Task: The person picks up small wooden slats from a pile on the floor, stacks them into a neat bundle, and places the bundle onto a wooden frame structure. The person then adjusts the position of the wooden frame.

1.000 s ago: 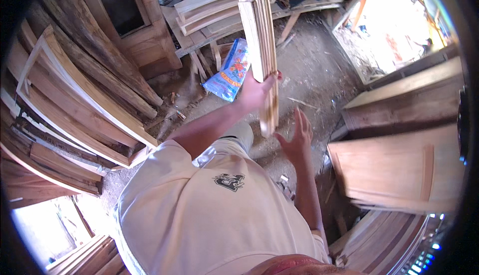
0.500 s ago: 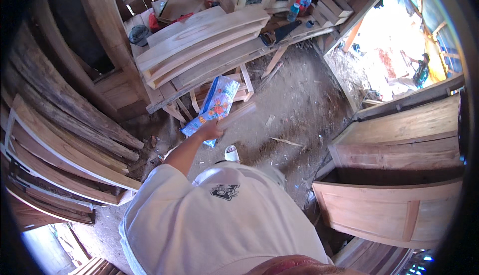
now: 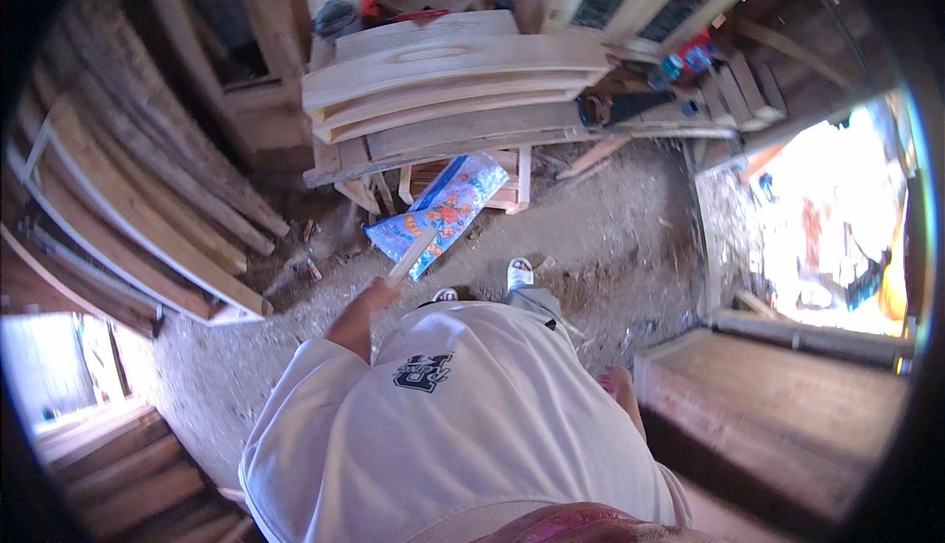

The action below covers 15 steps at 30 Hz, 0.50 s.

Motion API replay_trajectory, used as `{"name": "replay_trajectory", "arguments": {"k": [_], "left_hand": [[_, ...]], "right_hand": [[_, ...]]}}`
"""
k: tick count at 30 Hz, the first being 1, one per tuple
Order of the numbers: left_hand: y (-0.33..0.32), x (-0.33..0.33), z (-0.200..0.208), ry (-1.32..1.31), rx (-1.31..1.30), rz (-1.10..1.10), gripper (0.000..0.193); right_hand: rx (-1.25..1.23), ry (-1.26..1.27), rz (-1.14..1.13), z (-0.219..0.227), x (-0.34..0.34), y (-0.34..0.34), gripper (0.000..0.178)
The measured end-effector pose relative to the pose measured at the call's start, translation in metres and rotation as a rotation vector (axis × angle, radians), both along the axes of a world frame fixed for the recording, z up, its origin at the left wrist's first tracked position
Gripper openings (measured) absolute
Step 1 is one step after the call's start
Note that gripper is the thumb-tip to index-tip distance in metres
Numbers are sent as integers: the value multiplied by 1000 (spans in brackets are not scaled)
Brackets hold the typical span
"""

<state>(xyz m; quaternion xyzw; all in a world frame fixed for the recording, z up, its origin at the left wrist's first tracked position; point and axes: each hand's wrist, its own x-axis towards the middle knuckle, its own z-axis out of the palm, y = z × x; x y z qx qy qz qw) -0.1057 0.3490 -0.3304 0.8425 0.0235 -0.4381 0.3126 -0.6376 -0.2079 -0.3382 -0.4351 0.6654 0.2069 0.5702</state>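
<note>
My left hand (image 3: 374, 297) is closed around one end of a short, pale wooden strip (image 3: 411, 255), which points forward and slightly right. Beyond the strip lies a blue plastic sack with a floral print (image 3: 448, 213), leaning against a low slatted wooden frame (image 3: 519, 193) under the bench. At my right side, my right hand (image 3: 617, 383) shows only in part beside my shirt; its fingers are too blurred to read. The nearest thing to it is a large wooden panel or cabinet piece (image 3: 778, 376).
A workbench (image 3: 340, 164) ahead carries stacked pale planks (image 3: 453, 70), a handsaw (image 3: 635, 108) and bottles (image 3: 666, 72). Long curved-looking boards (image 3: 128, 198) lean at the left. A bright doorway (image 3: 822, 233) opens at the right. Small debris lies on the dirt floor (image 3: 630, 228).
My view has turned to the right and my left hand has drawn back toward my body with the wooden strip. The right hand has come into sight at my side.
</note>
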Motion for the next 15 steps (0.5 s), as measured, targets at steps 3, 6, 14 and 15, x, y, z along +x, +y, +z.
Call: {"name": "replay_trajectory", "arguments": {"k": [3,6,14,15], "left_hand": [[-18,-15,13,-24,46,142,40],[-48,-50,33,-27,121,325,39],[-91,-136,59,18,144,734,37],[-89,-149,70,40,181,778,37]], "right_hand": [[-115,87,159,20,68,-86,36],[-142,99,413,30,144,-158,34],[-204,-251,818,-12,330,-277,26],[-187,-258,868,-14,350,-275,26]]}}
